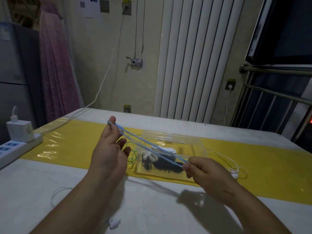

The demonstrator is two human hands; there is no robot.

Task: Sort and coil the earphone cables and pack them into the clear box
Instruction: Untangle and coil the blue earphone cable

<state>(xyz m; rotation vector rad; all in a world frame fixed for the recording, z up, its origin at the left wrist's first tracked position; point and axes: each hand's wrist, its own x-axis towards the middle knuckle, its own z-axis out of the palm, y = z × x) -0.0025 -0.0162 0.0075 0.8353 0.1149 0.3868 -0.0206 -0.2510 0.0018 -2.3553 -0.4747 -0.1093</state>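
White earbud (114,223) and thin white cord lie nearest on the pale tabletop (160,215). Right hand (207,176) pinches a blue earphone cable (148,143), pulled taut up to the left hand (109,149), whose spread fingers have it looped round the fingertips. Under the strand sits the glossy clear box (170,154) on yellow film (76,141), holding black and white coils.
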